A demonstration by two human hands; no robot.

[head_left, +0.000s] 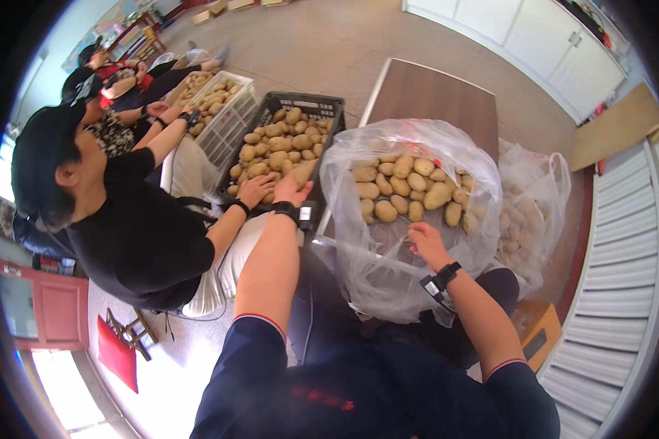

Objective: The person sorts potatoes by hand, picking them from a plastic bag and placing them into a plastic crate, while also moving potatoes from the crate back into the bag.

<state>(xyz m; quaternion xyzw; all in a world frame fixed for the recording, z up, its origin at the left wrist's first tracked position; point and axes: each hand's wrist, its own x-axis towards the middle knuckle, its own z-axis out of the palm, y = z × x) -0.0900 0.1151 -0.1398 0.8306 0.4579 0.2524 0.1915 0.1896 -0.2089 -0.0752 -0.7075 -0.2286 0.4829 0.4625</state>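
My left hand [291,193] reaches over the near right corner of a black plastic crate [337,121], its fingers closed round a large potato [303,171]. Many other potatoes [279,160] fill that crate. In front of me a clear plastic bag [344,157] lies open-mouthed on a brown table, with a heap of potatoes [403,167] inside. At the bag's near side, my right hand [429,246] pinches the thin plastic between thumb and fingers. Beside my left hand, a co-worker's hand [255,190] rests at the crate's near edge.
A co-worker in black [143,212] sits close on my left, others beyond. A white crate [231,132] of potatoes stands past the black one. The brown table [436,94] extends away from me. Another filled plastic bag [531,219] is at its right, near a white radiator [615,278].
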